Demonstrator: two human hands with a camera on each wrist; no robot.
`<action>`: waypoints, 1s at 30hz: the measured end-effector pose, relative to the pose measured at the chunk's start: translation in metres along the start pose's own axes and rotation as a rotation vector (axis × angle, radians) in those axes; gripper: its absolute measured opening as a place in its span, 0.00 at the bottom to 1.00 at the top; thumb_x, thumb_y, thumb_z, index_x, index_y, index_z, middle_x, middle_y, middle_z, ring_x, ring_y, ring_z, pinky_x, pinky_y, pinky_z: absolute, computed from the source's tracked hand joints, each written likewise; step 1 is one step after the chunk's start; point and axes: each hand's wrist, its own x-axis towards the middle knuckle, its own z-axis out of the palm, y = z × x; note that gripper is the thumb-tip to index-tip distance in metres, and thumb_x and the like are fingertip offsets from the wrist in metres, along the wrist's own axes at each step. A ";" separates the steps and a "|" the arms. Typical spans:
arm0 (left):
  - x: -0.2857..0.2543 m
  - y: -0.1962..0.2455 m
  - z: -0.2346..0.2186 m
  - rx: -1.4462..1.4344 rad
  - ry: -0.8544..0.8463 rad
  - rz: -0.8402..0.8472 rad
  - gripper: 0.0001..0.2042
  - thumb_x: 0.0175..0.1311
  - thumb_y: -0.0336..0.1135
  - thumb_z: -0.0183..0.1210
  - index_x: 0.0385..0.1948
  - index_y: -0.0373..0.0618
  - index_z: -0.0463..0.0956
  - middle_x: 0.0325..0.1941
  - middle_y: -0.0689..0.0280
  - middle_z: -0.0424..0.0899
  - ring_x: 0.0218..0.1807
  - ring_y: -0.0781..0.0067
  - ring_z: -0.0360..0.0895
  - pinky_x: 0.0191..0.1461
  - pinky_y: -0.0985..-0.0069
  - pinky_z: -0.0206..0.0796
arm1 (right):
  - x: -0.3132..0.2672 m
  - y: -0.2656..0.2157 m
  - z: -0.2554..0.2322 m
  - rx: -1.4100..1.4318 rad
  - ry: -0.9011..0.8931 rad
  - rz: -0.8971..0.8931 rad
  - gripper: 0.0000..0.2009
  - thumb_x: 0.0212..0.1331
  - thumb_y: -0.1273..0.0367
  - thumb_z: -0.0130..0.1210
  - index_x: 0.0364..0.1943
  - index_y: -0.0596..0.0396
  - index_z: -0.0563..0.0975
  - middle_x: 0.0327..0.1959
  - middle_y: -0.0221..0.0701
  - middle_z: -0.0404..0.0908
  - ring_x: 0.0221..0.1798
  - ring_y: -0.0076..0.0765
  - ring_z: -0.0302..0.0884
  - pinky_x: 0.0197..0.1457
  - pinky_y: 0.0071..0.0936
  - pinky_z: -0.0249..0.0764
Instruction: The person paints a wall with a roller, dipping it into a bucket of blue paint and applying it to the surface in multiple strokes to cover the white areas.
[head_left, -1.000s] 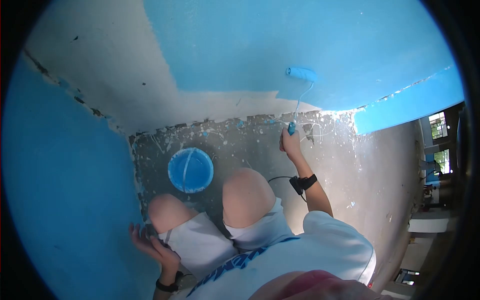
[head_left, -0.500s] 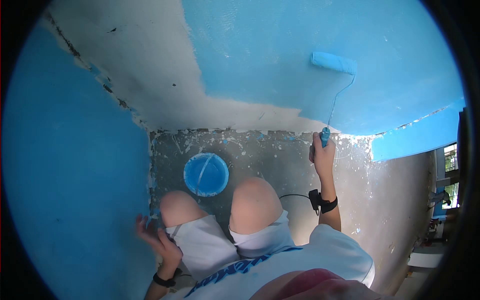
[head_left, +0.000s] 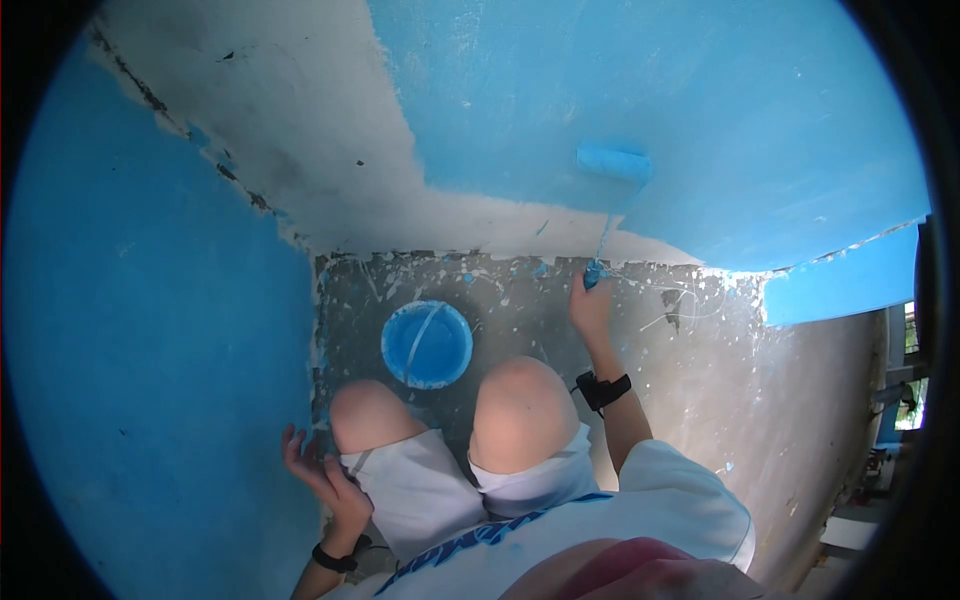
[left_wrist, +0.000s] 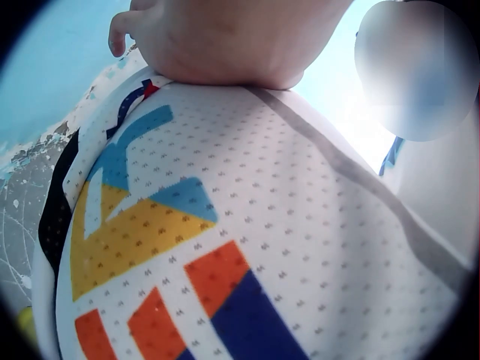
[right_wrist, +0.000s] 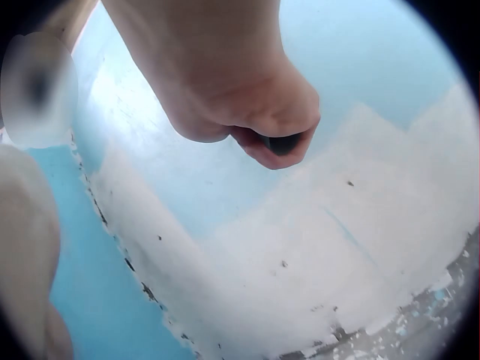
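My right hand grips the blue handle of a paint roller, its fingers wrapped round it. In the head view the roller's blue sleeve overlaps the painted part of the wall, above the white unpainted strip. The handle's dark end pokes out of the fist in the right wrist view. My left hand rests by the left thigh with loosely bent fingers and holds nothing. Its wrist lies against the white patterned shorts. A blue paint bucket stands on the floor before my knees.
A blue side wall rises close on the left and meets the front wall at a chipped corner. Paint splatters dot the grey floor. Windows and dim objects lie far right. My bent knees are near the bucket.
The roller went up and right along the wall, then came back left and lower, with the right hand following. The left hand stays by the thigh. The head view has shifted a little.
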 end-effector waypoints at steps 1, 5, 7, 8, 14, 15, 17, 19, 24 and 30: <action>0.000 0.001 0.000 -0.012 0.002 -0.005 0.24 0.75 0.41 0.44 0.67 0.39 0.55 0.76 0.51 0.54 0.71 0.52 0.59 0.72 0.53 0.52 | -0.006 0.004 0.003 -0.015 0.044 -0.051 0.20 0.66 0.61 0.57 0.23 0.66 0.73 0.14 0.43 0.72 0.19 0.46 0.73 0.28 0.46 0.66; 0.003 0.004 0.000 0.014 -0.002 0.016 0.24 0.74 0.41 0.44 0.66 0.39 0.55 0.75 0.51 0.55 0.70 0.52 0.59 0.72 0.53 0.52 | -0.010 0.028 0.003 -0.118 0.091 -0.007 0.20 0.64 0.61 0.57 0.22 0.65 0.75 0.19 0.46 0.78 0.26 0.56 0.77 0.33 0.49 0.68; 0.005 0.001 0.000 -0.005 -0.005 0.007 0.24 0.73 0.39 0.44 0.66 0.39 0.54 0.75 0.50 0.54 0.70 0.53 0.59 0.72 0.54 0.52 | -0.007 0.023 -0.010 -0.126 0.102 -0.048 0.20 0.65 0.61 0.57 0.22 0.65 0.74 0.18 0.43 0.76 0.24 0.51 0.77 0.31 0.48 0.67; 0.005 0.002 0.000 -0.006 0.020 0.020 0.24 0.73 0.39 0.44 0.66 0.39 0.54 0.75 0.50 0.54 0.70 0.53 0.59 0.72 0.54 0.52 | -0.004 0.008 -0.015 -0.138 0.113 -0.091 0.20 0.66 0.61 0.57 0.21 0.64 0.74 0.16 0.41 0.74 0.22 0.47 0.76 0.30 0.46 0.66; 0.004 0.004 0.004 -0.018 0.026 -0.020 0.25 0.68 0.32 0.46 0.66 0.38 0.54 0.74 0.49 0.54 0.71 0.54 0.58 0.72 0.56 0.53 | 0.004 -0.112 -0.050 0.063 -0.061 -0.169 0.18 0.69 0.62 0.56 0.22 0.60 0.72 0.17 0.31 0.70 0.18 0.27 0.65 0.24 0.35 0.62; 0.004 0.004 0.005 -0.044 0.023 -0.005 0.25 0.67 0.30 0.47 0.66 0.38 0.54 0.74 0.49 0.55 0.71 0.54 0.58 0.72 0.56 0.53 | 0.007 -0.127 -0.054 0.074 -0.071 -0.195 0.18 0.69 0.62 0.56 0.22 0.60 0.72 0.17 0.31 0.70 0.18 0.27 0.65 0.24 0.35 0.62; 0.006 0.002 0.001 -0.062 0.040 0.023 0.26 0.66 0.29 0.48 0.65 0.38 0.54 0.73 0.49 0.55 0.71 0.54 0.58 0.72 0.57 0.54 | 0.009 -0.154 -0.061 0.216 -0.279 -0.194 0.14 0.70 0.62 0.55 0.31 0.57 0.72 0.18 0.25 0.67 0.17 0.22 0.63 0.23 0.27 0.61; 0.006 0.004 0.001 -0.041 0.001 0.011 0.26 0.64 0.27 0.49 0.65 0.38 0.54 0.73 0.49 0.55 0.71 0.55 0.59 0.71 0.58 0.54 | 0.003 -0.191 -0.071 0.443 -0.407 -0.217 0.12 0.72 0.62 0.53 0.36 0.57 0.70 0.19 0.23 0.65 0.17 0.20 0.62 0.22 0.24 0.61; 0.006 0.002 0.006 -0.070 0.021 0.016 0.25 0.64 0.27 0.49 0.64 0.37 0.54 0.72 0.48 0.55 0.70 0.54 0.59 0.71 0.58 0.56 | -0.003 -0.276 -0.076 0.732 -0.658 -0.324 0.09 0.76 0.65 0.47 0.45 0.57 0.67 0.21 0.23 0.63 0.18 0.17 0.60 0.20 0.19 0.62; 0.006 -0.006 0.007 -0.068 0.029 0.039 0.26 0.63 0.25 0.49 0.64 0.37 0.55 0.72 0.47 0.56 0.69 0.53 0.61 0.69 0.59 0.59 | -0.012 -0.365 -0.041 0.645 -0.781 -0.504 0.10 0.77 0.64 0.47 0.42 0.58 0.68 0.20 0.23 0.65 0.17 0.18 0.63 0.20 0.22 0.66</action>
